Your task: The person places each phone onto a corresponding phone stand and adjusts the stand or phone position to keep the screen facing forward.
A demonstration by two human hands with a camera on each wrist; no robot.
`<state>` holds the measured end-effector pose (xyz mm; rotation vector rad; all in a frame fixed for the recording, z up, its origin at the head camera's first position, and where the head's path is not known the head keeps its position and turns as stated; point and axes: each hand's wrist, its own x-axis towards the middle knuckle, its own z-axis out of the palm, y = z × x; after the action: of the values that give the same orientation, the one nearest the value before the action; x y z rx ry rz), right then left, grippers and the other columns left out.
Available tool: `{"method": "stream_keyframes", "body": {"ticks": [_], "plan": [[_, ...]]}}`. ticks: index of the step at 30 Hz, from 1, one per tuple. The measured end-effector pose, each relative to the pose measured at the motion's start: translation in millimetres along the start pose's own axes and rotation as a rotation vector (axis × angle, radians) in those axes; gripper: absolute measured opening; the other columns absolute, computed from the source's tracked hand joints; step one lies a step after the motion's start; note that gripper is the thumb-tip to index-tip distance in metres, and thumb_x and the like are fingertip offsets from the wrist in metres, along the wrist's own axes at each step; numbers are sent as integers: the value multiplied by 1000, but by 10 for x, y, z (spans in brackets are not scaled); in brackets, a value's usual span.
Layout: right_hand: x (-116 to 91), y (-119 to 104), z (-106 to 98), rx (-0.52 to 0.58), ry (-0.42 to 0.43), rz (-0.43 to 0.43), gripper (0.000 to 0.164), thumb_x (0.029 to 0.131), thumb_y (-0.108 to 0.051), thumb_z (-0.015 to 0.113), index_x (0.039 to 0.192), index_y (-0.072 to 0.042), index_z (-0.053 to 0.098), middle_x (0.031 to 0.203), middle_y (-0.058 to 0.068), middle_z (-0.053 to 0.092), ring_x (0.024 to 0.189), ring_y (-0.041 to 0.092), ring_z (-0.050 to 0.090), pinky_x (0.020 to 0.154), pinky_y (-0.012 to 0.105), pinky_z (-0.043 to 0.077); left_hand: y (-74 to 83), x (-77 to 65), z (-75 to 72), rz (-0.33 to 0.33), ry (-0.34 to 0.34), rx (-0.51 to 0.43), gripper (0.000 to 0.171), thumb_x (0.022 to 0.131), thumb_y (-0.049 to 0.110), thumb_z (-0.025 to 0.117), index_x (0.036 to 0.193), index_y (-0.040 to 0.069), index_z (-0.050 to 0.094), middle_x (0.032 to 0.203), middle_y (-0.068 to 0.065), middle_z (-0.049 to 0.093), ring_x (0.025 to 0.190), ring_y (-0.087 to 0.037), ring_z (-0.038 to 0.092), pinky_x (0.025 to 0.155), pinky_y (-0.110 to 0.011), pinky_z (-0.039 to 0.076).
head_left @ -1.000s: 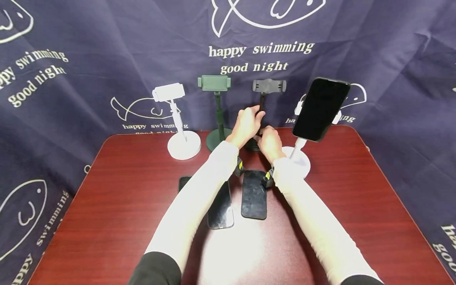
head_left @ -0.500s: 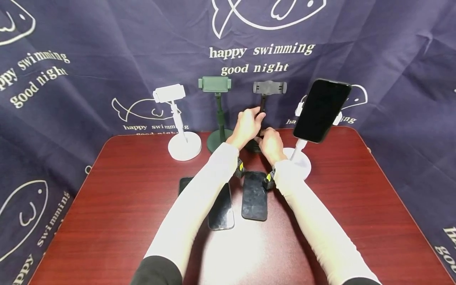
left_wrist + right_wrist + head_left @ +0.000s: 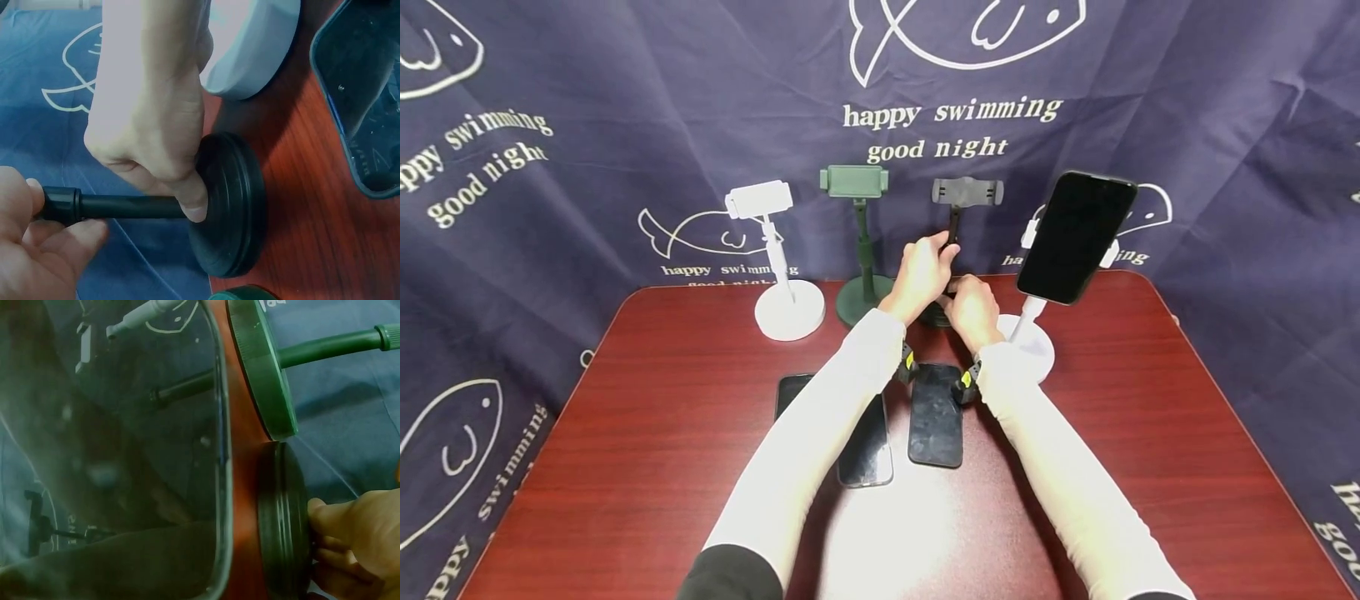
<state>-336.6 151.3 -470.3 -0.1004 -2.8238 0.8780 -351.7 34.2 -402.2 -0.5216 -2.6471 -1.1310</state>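
Observation:
A black phone stand with a grey clamp [image 3: 967, 192] stands upright at the back of the table. My left hand [image 3: 919, 277] grips its pole; the left wrist view shows the fingers and thumb round the collar [image 3: 62, 205]. Lower down, my right hand [image 3: 973, 310] holds the foot of the pole, and one fingertip lies against the round black base [image 3: 234, 206]. In the right wrist view the thumb touches the upper face of that base [image 3: 284, 519]. Nothing sits in the grey clamp. The right hand's other fingers are partly hidden.
A green stand [image 3: 865, 250] and a white stand [image 3: 788, 308] stand to the left. On the right, another white stand [image 3: 1033, 342] carries a black phone [image 3: 1075, 237]. Dark phones lie in front: one near the middle [image 3: 936, 417], others partly under my left forearm [image 3: 820, 433].
The head view has tilted slightly, so everything appears a little lower. Both hands keep their places on the black stand; the left hand and clamp have sunk very slightly.

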Motion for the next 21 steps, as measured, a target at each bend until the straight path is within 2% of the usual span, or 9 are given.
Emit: {"method": "stream_keyframes", "body": {"ticks": [5, 13, 21], "plan": [[-24, 17, -5, -4, -5, 8, 17, 87, -23, 78, 104, -22, 83, 114, 13, 76, 105, 43, 70, 82, 61, 55, 25, -44, 26, 14, 42, 11, 30, 107, 23, 56, 130, 9, 70, 123, -11, 75, 114, -28, 71, 94, -37, 57], [-81, 42, -5, -2, -9, 6, 21, 87, -20, 73, 106, -21, 82, 117, 13, 75, 106, 44, 70, 84, 62, 54, 55, -138, 62, 12, 67, 12, 31, 108, 24, 54, 130, 8, 68, 115, -13, 76, 107, -31, 73, 90, -38, 59], [-147, 37, -30, 9, 12, -4, 19, 85, -20, 74, 102, -20, 82, 111, 13, 77, 101, 44, 71, 81, 62, 55, 56, -204, 65, 22, 78, 7, 37, 108, 24, 54, 137, 4, 64, 125, -15, 73, 113, -33, 71, 95, -38, 57]]}}
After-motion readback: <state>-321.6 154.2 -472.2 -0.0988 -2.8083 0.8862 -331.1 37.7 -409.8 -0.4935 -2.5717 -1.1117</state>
